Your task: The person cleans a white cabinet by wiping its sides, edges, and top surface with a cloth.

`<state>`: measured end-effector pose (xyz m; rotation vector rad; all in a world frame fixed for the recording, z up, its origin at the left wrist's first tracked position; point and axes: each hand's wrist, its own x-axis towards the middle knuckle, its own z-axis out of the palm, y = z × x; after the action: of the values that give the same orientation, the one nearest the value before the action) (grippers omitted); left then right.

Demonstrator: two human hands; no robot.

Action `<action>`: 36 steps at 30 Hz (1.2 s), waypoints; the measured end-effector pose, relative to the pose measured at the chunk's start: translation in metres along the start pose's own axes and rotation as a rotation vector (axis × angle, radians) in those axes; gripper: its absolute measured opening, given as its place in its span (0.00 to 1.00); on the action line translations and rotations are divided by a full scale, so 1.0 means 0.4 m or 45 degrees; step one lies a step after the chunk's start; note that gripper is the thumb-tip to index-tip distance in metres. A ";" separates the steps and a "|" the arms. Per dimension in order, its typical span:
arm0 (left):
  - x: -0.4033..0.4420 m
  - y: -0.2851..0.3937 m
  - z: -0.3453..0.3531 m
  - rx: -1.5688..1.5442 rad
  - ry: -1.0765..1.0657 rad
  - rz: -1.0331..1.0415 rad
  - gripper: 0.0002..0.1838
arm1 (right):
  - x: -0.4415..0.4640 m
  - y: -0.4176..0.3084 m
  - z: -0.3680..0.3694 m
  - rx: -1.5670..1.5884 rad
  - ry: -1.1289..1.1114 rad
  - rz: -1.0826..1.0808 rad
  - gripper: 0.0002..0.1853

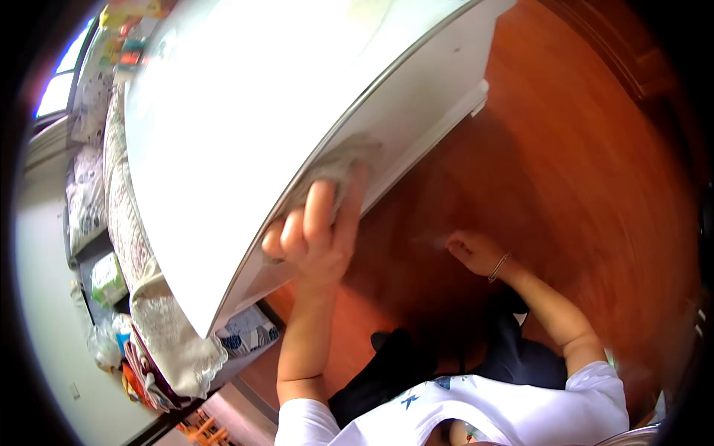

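Observation:
My left hand point(316, 234) presses a greyish cloth point(348, 154) against the white side panel point(439, 85) of a white table point(245, 111). Its fingers bend over the cloth near the metal-coloured edge of the top, and part of the cloth is hidden behind them. Away from the table, my right hand point(476, 253) hangs over the reddish-brown floor with its fingers curled in. Nothing shows in it. A bracelet point(499, 267) circles the right wrist.
A sofa with a patterned cover point(123, 186) runs along the table's far left side. Small boxes point(130, 56) stand at the tabletop's far corner. Bags and folded cloths point(141, 372) lie at lower left. Brown wooden furniture point(617, 44) stands at upper right.

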<state>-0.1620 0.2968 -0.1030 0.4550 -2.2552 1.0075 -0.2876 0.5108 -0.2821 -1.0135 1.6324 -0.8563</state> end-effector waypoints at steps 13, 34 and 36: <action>0.422 0.367 0.185 -0.601 -0.134 -0.109 0.29 | -0.042 0.041 -0.093 0.313 0.181 0.149 0.11; 0.052 0.048 -0.153 -1.950 -1.161 -0.339 0.19 | -0.065 -0.219 -0.139 1.667 -0.274 -0.072 0.28; 0.020 0.020 -0.146 -1.697 -0.758 -0.329 0.14 | -0.049 -0.300 -0.165 1.661 -0.190 0.191 0.25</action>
<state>-0.1491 0.3456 -0.0717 0.4107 -2.6628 -0.9210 -0.3224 0.4848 -0.1509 -0.0159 0.6921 -1.3808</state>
